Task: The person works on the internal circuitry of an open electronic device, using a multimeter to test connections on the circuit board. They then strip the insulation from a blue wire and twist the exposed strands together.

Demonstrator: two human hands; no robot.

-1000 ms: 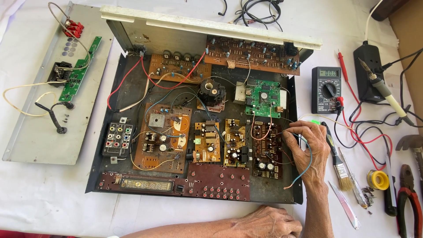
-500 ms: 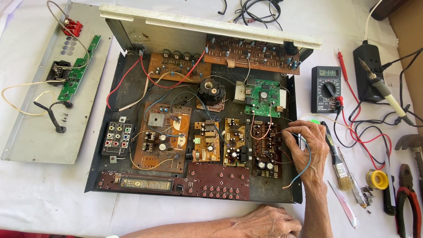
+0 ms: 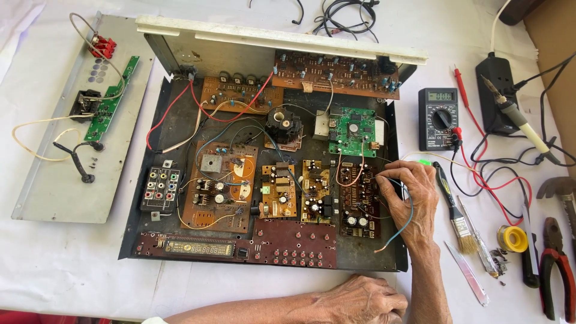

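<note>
An opened amplifier chassis [image 3: 180, 126] lies on the white table, packed with brown and green circuit boards and loose red, white and blue wires. My right hand [image 3: 411, 195] rests over the dark board [image 3: 357, 198] at the chassis's right side, its fingertips pinching a thin blue-grey wire [image 3: 403, 225] whose bare end curls toward the front edge. My left hand [image 3: 360, 300] lies loosely curled on the table just in front of the chassis, holding nothing. A small green board [image 3: 352, 131] sits behind my right hand.
A grey cover panel [image 3: 54, 192] with a green strip board lies at the left. Right of the chassis are a multimeter [image 3: 438, 119], a soldering iron [image 3: 510, 111], a brush [image 3: 456, 213], a solder roll [image 3: 513, 239], red-handled pliers [image 3: 555, 270] and red and black leads.
The view has shifted very slightly. Both hands stay about where they were, the right one still at the wire.
</note>
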